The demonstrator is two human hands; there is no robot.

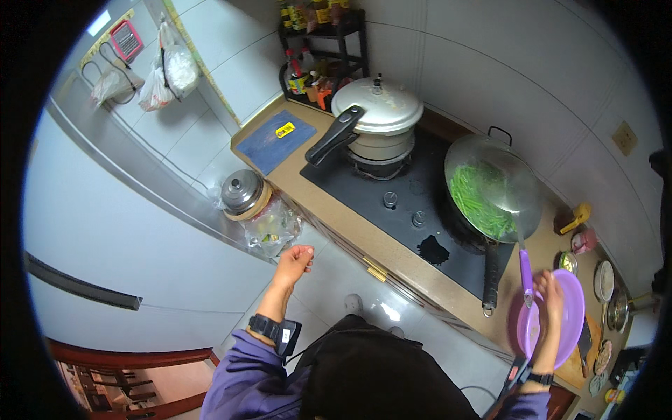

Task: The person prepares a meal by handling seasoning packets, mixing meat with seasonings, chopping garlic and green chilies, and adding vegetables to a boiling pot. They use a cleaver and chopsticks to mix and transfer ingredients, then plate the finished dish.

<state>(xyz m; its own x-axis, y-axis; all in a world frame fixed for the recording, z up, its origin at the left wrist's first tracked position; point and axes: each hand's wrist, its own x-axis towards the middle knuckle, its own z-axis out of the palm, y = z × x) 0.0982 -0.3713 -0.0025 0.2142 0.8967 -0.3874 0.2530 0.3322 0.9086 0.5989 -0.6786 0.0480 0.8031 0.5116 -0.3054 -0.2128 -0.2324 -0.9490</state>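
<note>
My left hand (pixel 297 261) is over the floor, its fingers curled loosely and nothing seen in them. My right hand (pixel 547 289) is over a purple plastic basin (pixel 571 315), close to the purple handle of a metal spatula (pixel 525 268); whether the fingers touch the basin or the handle, I cannot tell. The spatula's head lies in a wok (pixel 530 220), among green beans or similar green vegetables (pixel 472 197), with steam above them. The wok sits on the right side of a black glass hob (pixel 346 178), its black handle pointing towards me.
A lidded pressure cooker (pixel 380 131) occupies the left burner, its handle jutting left. Behind stands a black rack (pixel 341 31) of bottles. A blue mat (pixel 273 139) lies at the counter's left end. On the right are a knife (pixel 584 346) on a wooden board (pixel 569 370) and small dishes.
</note>
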